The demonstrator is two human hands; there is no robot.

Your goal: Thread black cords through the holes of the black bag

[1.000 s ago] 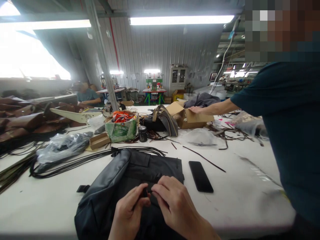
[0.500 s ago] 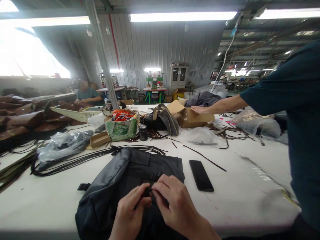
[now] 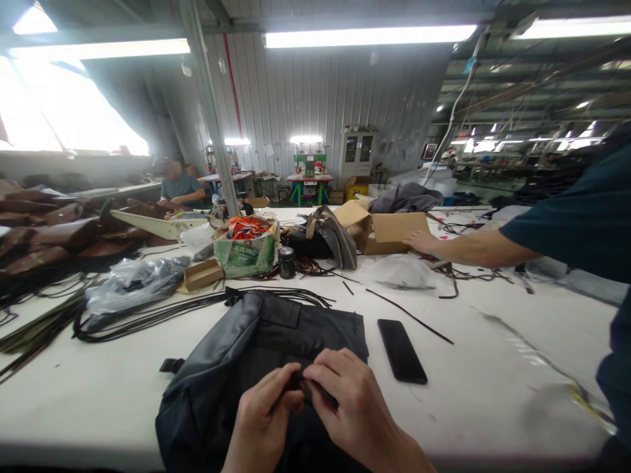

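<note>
A black bag (image 3: 217, 368) lies on the white table (image 3: 473, 394) in front of me, with a strap end sticking out at its left. Over its lower middle, my left hand (image 3: 266, 407) pinches a small black piece between thumb and forefinger. My right hand (image 3: 350, 394) is closed at the same spot, its fingertips meeting the left ones around the piece. Whether this is a strap end or a small fitting of the bag is hidden by the fingers. A black phone (image 3: 401, 351) rests just right of the bag.
Behind the bag are black cords (image 3: 162, 312), a clear plastic bag (image 3: 133, 286), a green sack (image 3: 246, 253) with orange material, a dark jar (image 3: 286, 262) and a cardboard box (image 3: 394, 233). A co-worker's arm (image 3: 473, 251) reaches in from the right. Another person (image 3: 180, 187) sits far left.
The co-worker's hand has slid from the box's top toward its right side, and their body has moved right. My hands keep their pinch; the view has shifted slightly.
</note>
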